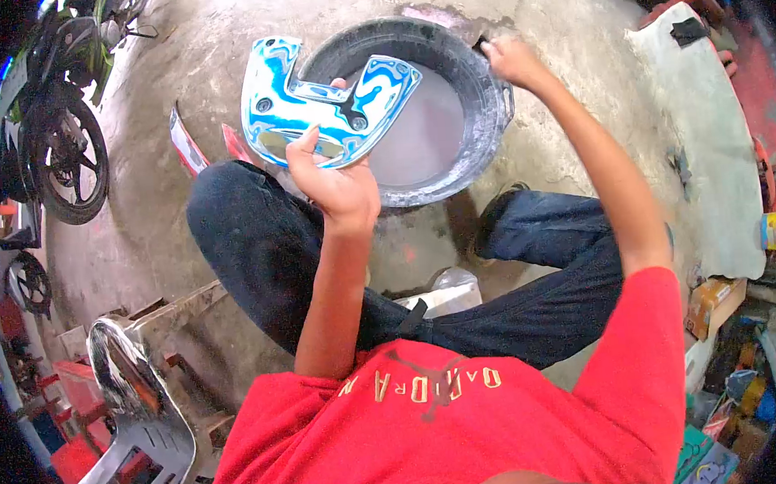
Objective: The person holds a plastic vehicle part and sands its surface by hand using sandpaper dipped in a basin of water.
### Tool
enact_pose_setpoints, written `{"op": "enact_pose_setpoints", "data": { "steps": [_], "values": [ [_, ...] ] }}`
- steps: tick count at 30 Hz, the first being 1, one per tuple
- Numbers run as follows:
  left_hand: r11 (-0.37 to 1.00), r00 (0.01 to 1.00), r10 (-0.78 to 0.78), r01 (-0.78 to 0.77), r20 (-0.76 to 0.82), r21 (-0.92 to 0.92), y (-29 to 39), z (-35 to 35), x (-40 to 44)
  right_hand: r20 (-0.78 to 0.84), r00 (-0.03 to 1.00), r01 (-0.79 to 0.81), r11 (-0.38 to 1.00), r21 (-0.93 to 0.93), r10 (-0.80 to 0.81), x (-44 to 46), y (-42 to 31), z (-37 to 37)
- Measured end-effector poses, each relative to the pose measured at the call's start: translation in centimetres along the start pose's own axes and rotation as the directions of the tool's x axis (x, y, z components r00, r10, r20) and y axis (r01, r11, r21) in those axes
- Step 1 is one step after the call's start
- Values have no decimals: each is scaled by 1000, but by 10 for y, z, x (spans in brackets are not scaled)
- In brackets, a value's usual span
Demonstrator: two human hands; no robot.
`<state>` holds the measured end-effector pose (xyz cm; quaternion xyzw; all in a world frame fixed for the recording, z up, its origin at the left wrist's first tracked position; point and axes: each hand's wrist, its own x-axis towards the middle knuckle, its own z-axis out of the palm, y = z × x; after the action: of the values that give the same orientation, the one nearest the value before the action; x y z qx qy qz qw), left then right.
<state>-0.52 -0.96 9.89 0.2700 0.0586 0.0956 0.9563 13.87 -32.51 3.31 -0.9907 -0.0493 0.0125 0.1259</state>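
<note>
My left hand (337, 184) grips the lower edge of a blue, white and silver plastic panel (284, 105), apparently a motorcycle fairing piece. Its thumb lies on the patterned face, and a fingertip shows through the notch. The panel is held over the left side of a round black basin (489, 136) of cloudy grey liquid (429, 118). My right hand (512, 61) is closed beside the basin's upper right rim. A small dark bit shows at its fingertips, too unclear to name. Whether that hand touches the rim, I cannot tell.
Red and white panel pieces (189, 148) lie on the concrete floor left of the basin. Motorcycles (66, 147) stand at the far left. A grey plastic chair (154, 429) is at lower left. A pale sheet (714, 147) and a cardboard box (715, 305) are at right.
</note>
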Motion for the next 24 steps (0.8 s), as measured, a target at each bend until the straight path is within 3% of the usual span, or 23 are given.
{"op": "enact_pose_setpoints", "data": {
  "steps": [1,2,4,5,7,9,10,13,14,15,17,18,19,20,21,22,24],
  "values": [
    [1000,1000,-4,4,0,5,2,0,0,-10,1000,29,999,25,-29,3,8,32],
    [1000,1000,-8,8,-1,10,6,1,0,60,996,-70,997,34,68,1,1,57],
    [1000,1000,-9,9,23,8,2,1,0,94,995,-43,988,150,29,-4,7,130],
    [1000,1000,-13,13,12,15,2,0,1,146,984,-131,975,182,105,-11,-2,163],
    [999,1000,-21,22,-20,33,4,0,1,259,963,-126,970,209,69,-25,-19,215],
    [999,999,-34,35,-23,26,4,-4,4,336,923,-265,942,207,186,-34,-34,268],
    [999,999,-39,39,-29,21,5,-9,4,300,946,-196,954,225,124,-44,-44,283],
    [996,996,-93,93,15,-15,9,-20,6,489,871,-151,976,155,57,-51,-59,312],
    [993,999,-10,6,32,121,5,-27,7,460,887,-140,974,176,45,-50,-60,320],
    [965,996,69,-82,61,249,-3,-36,9,485,874,-139,972,189,30,-44,-62,319],
    [958,994,89,-101,57,270,-3,-35,10,537,844,-142,968,208,9,-30,-62,305],
    [986,999,32,-35,23,163,3,-23,11,473,879,-64,970,235,-57,-24,-61,280],
    [998,999,-32,32,-5,51,6,-16,10,528,847,-82,969,231,-54,-12,-62,250],
    [999,999,-39,39,6,24,7,-15,10,487,873,-134,953,273,-16,2,-55,238],
    [999,999,-46,46,17,-3,7,-15,10,365,918,37,951,306,-153,14,-48,216],
    [998,998,-52,53,29,-30,7,-15,10,348,925,10,925,380,-153,20,-53,172],
    [998,998,-54,54,12,-28,8,-9,9,321,930,60,936,346,-178,29,-68,88]
  ]
}}
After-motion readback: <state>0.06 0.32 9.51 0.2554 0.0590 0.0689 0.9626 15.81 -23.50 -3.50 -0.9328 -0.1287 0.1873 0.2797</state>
